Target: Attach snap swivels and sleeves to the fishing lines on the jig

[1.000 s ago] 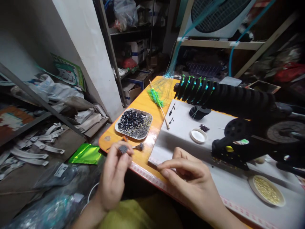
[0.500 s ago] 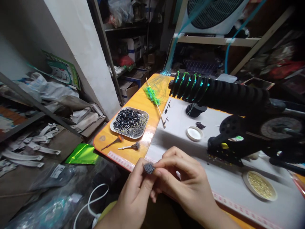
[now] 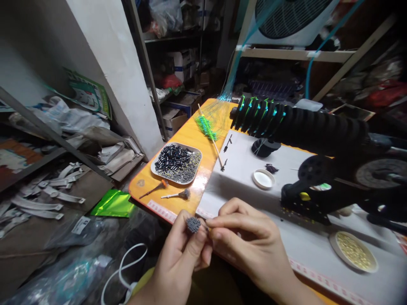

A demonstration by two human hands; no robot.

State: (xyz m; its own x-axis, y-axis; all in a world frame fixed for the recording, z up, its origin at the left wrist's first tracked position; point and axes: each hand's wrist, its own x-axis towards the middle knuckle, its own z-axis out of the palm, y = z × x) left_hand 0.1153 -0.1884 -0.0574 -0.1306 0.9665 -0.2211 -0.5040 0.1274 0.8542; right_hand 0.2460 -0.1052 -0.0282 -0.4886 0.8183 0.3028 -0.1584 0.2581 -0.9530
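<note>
Small grey bristly bundle, round tufted head, pinched between left hand fingers at table edge, 6 o'clock; right hand fingertips pinch beside it. Two similar tufted sticks at 11 o'clock.

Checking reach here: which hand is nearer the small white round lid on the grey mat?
Right. The right hand lies just below the small white round lid; the left hand, pinching a grey bristly bundle, sits farther left.
</note>
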